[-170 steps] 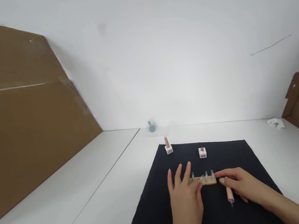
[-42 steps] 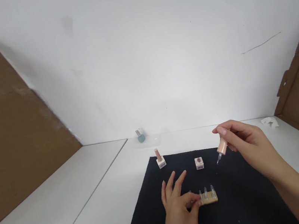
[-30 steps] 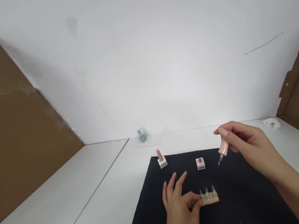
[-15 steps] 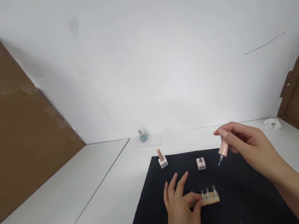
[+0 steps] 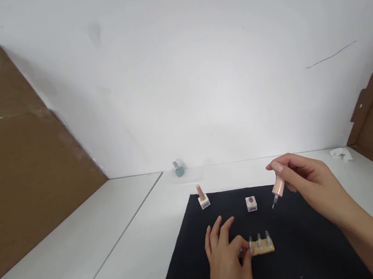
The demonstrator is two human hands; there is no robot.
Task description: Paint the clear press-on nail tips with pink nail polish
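Head view: at the lower middle of the frame, the left hand (image 5: 226,265) is curled, with its fingertips pinching the left end of the wooden strip (image 5: 263,247), which carries 3 visible clear nail tips and lies on the black mat (image 5: 307,252). The right hand (image 5: 312,184) is closed around a peach brush cap (image 5: 278,186), holding it above the mat with the brush pointing down, just beside a white cube bottle (image 5: 251,203). A peach-capped bottle (image 5: 203,201) sits at the mat's far edge. A teal bottle (image 5: 179,171) stands beyond it, near the wall at the back of the white surface (image 5: 97,248).
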